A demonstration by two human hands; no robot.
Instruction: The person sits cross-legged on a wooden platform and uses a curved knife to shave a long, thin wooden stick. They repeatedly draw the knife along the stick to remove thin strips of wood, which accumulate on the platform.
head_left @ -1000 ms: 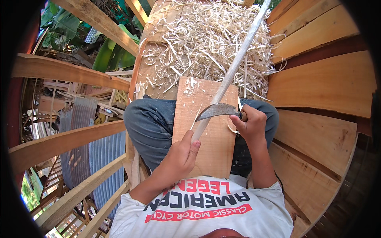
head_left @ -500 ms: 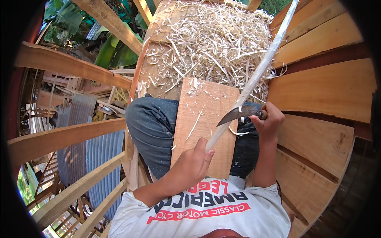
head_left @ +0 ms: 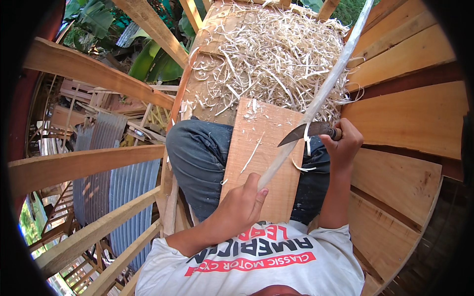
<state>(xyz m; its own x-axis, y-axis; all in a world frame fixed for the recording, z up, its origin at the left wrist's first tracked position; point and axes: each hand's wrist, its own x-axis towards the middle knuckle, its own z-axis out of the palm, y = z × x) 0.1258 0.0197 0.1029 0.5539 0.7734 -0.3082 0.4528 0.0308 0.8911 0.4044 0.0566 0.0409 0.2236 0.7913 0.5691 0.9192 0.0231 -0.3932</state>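
Observation:
A long pale wooden stick (head_left: 323, 93) slants from my lap up to the far right, over a flat wooden board (head_left: 247, 133) that rests across my legs. My left hand (head_left: 243, 203) is closed round the stick's near end. In my right hand (head_left: 344, 143) is the handle of a curved dark-bladed knife (head_left: 305, 131). Its blade lies across the stick at the board's right side, with the tip pointing left. A thin curl of shaved wood (head_left: 307, 138) hangs at the blade.
Beyond the board lies a large heap of pale shavings (head_left: 281, 54) on the wooden floor. Wooden plank walling (head_left: 405, 123) rises close on my right. To my left runs an open wooden railing (head_left: 94, 165), with corrugated metal sheets (head_left: 131, 197) below it.
The knife has moved slightly toward the stick's far end, and the curl at its blade hangs longer. The whole view has shifted a little; my left hand keeps its grip.

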